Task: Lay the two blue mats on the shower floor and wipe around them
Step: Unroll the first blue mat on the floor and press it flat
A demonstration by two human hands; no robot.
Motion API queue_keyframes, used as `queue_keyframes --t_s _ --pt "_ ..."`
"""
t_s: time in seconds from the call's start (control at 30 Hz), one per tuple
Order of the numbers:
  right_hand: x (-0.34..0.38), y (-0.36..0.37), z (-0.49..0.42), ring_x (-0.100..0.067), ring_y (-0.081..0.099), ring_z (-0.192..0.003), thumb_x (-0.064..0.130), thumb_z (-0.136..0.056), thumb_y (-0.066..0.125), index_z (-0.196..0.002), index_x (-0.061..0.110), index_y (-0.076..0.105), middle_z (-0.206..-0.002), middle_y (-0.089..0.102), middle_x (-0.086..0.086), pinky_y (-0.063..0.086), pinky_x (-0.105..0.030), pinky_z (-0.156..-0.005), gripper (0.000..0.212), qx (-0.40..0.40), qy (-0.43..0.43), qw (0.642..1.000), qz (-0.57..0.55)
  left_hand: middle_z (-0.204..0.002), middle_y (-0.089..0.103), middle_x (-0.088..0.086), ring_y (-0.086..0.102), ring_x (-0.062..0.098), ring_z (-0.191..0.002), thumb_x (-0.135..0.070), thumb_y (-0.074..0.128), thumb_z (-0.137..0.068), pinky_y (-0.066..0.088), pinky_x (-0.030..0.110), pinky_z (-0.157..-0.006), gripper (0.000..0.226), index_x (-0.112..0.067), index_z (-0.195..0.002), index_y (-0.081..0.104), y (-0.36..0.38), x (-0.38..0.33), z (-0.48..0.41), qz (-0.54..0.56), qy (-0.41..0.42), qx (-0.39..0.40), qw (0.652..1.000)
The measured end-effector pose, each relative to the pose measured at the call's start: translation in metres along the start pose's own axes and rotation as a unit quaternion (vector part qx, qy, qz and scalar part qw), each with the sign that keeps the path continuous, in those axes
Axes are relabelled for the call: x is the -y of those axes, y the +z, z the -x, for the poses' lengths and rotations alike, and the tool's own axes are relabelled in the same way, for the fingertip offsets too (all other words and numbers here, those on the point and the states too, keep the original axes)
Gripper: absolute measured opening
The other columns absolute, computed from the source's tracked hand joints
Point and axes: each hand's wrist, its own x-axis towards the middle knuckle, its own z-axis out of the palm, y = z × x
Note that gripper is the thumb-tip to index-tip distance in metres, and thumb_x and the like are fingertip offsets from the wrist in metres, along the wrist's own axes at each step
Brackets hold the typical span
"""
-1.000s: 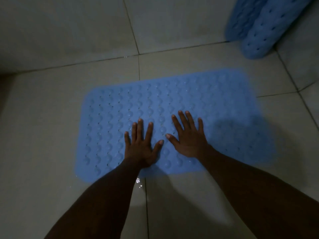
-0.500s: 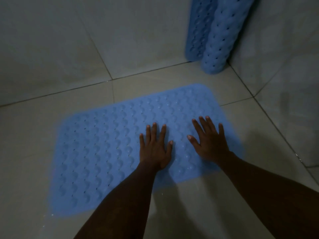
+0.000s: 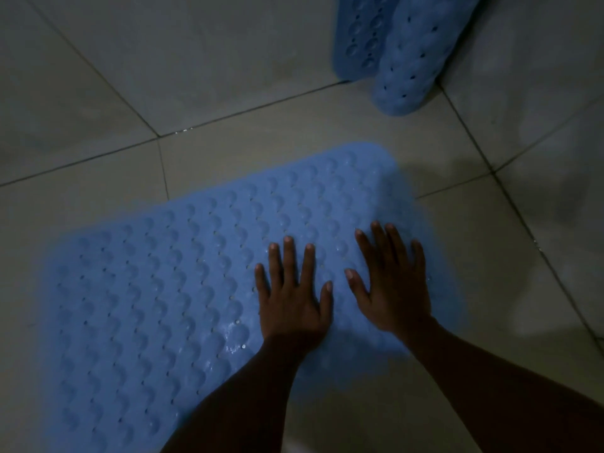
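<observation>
Presses flat on the laid blue mat (image 3: 183, 289) with left hand (image 3: 291, 302) and right hand (image 3: 392, 289), fingers (image 3: 289, 259) straight and spread, holding nothing. Looks like a reach far right next, for the rolled blue mat (image 3: 405, 60) standing on end in the corner, closer to the right hand.

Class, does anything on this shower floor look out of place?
The second bumpy blue rubber mat stands rolled in the corner, not yet laid flat beside the first blue rubber mat.
</observation>
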Motion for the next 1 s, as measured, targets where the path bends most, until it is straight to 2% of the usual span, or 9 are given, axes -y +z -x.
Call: queue_keyframes --t_s 0.2,0.4,0.67,0.77,0.9,1.0 --pt "0.001 -0.003 -0.004 -0.029 0.017 -0.153 0.058 -0.095 0.041 -0.154 0.023 0.033 -0.165 0.023 -0.007 0.013 -0.058 -0.120 0.070 0.010 0.004 1.000 0.000 -0.169 -0.021 0.008 -0.019 0.029 -0.155 -0.064 0.020 -0.099 -0.001 0.058 -0.124 0.077 -0.028 -0.162 -0.004 0.001 0.001 -0.003 -0.010 -0.005 0.021 1.000" --pt "0.000 -0.003 -0.005 -0.028 0.016 -0.153 0.060 -0.094 0.039 -0.156 0.024 0.030 -0.165 0.022 -0.006 0.014 -0.058 -0.119 0.072 0.012 0.004 1.000 0.004 -0.168 -0.023 0.008 -0.021 0.029 -0.155 -0.064 0.020 -0.099 -0.001 0.058 -0.124 0.078 -0.027 -0.162 -0.006 -0.001 0.000 -0.004 -0.013 -0.007 0.026 1.000" --pt "0.000 0.000 -0.003 -0.028 0.017 -0.153 0.062 -0.094 0.034 -0.156 0.026 0.026 -0.165 0.022 -0.006 0.014 -0.057 -0.120 0.073 0.018 -0.001 1.000 0.009 -0.166 -0.029 0.007 -0.030 0.028 -0.152 -0.065 0.014 -0.099 -0.011 0.056 -0.123 0.076 -0.028 -0.161 -0.013 0.000 0.001 -0.003 -0.005 0.003 0.024 1.000" --pt "0.001 0.000 -0.005 -0.028 0.016 -0.153 0.063 -0.093 0.029 -0.157 0.028 0.023 -0.165 0.021 -0.004 0.015 -0.061 -0.119 0.073 0.039 0.007 0.999 0.001 -0.165 -0.033 0.006 -0.035 0.027 -0.149 -0.066 0.009 -0.099 -0.015 0.055 -0.122 0.075 -0.030 -0.159 -0.017 -0.010 0.006 -0.003 0.003 0.022 0.058 0.998" --pt "0.024 -0.011 0.010 -0.030 0.022 -0.151 0.059 -0.093 0.034 -0.154 0.023 0.032 -0.161 0.030 -0.009 0.015 -0.065 -0.116 0.072 0.028 0.040 0.999 -0.016 -0.168 -0.022 0.006 -0.024 0.027 -0.154 -0.066 0.004 -0.096 -0.015 0.050 -0.123 0.076 -0.031 -0.161 -0.010 -0.025 0.035 0.037 0.020 0.002 0.046 0.999" --pt "0.063 -0.021 0.028 -0.031 0.034 -0.146 0.056 -0.091 0.036 -0.148 0.018 0.044 -0.156 0.041 -0.011 0.024 -0.064 -0.113 0.070 0.022 0.008 0.999 -0.036 -0.171 -0.002 0.006 -0.003 0.031 -0.157 -0.070 0.003 -0.093 -0.001 0.054 -0.125 0.080 -0.031 -0.163 0.007 -0.027 0.080 0.091 0.023 -0.017 0.013 1.000"
